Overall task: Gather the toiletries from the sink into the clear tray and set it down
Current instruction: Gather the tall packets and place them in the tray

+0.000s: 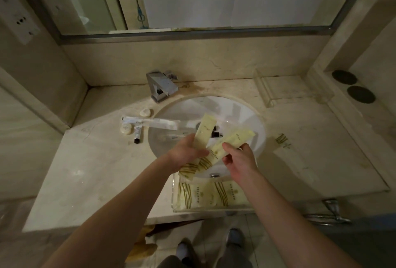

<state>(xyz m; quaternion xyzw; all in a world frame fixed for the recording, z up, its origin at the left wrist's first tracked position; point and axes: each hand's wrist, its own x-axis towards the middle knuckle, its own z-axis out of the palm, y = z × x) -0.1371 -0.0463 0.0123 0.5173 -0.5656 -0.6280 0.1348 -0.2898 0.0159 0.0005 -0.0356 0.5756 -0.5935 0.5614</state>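
Over the white sink basin (246, 122) my left hand (186, 153) grips a long pale-yellow toiletry packet (205, 128) that points up and away. My right hand (239, 159) pinches a second yellow packet (231, 142), which lies slanted across the first. Below my hands, on the counter's front edge, the clear tray (174, 203) holds two more yellow packets (214, 196) with green stripes. A small dark object (216, 133) lies near the drain in the basin, partly hidden by the packets.
Left of the basin lie a wrapped toothbrush (154, 122), a small tube (137, 133) and two round soaps (126, 128). The faucet (161, 86) stands behind. A second clear tray (267, 94) sits at the back right, and another packet (285, 145) lies on the right counter.
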